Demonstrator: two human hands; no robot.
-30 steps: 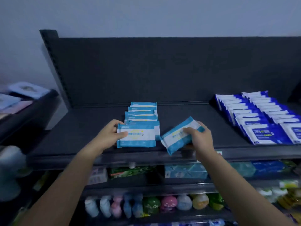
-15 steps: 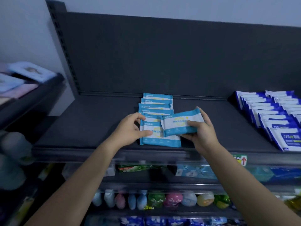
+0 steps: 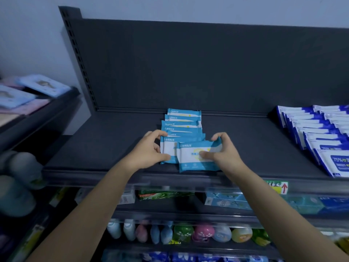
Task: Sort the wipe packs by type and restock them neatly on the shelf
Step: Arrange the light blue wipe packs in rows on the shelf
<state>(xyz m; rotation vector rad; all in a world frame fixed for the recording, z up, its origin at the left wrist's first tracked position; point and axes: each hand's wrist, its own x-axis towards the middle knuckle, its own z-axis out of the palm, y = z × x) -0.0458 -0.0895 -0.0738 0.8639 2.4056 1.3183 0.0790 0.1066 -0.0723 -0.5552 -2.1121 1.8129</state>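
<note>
While the right hand (image 3: 224, 154) pinches the pack (image 3: 192, 161) by its right end at the shelf (image 3: 113, 148) front, the left hand (image 3: 149, 152) grips the near end of the row (image 3: 182, 127). Pack looks light, soft, slippery; its short ends should give the best purchase.

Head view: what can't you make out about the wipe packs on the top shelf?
Head view:
The light blue and white wipe pack: print blurred, partly under right hand.
The row of light blue packs behind: overlapping, left hand covers the front row pack; count unclear.
The dark blue and white packs: cut off by right edge.
</note>
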